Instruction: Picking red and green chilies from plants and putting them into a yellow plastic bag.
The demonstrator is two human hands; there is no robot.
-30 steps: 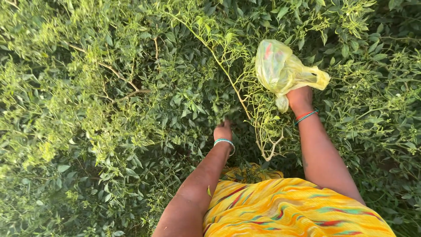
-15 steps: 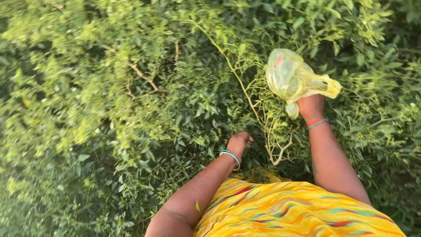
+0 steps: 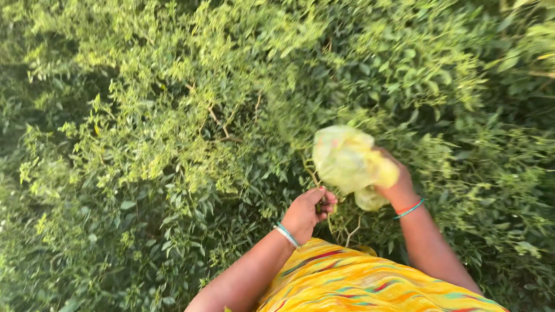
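Observation:
My right hand [image 3: 394, 184] grips a crumpled pale yellow-green plastic bag [image 3: 347, 162] and holds it just above the bush. My left hand [image 3: 309, 211] is beside it, a little lower and to the left, with its fingers curled together close to the bag's lower edge; whether anything is pinched in them is hidden. Both wrists wear thin bangles. Dense green leafy bushes [image 3: 173, 133] with thin brown stems fill the view under and around both hands.
My yellow patterned garment [image 3: 358, 283] fills the bottom middle of the view. Bare woody twigs [image 3: 347, 231] stick up between my two forearms. Foliage reaches every edge of the frame, darker at the lower left.
My right hand has brought the bag down and left, toward my left hand. My left hand has risen out of the leaves and closed up next to the bag.

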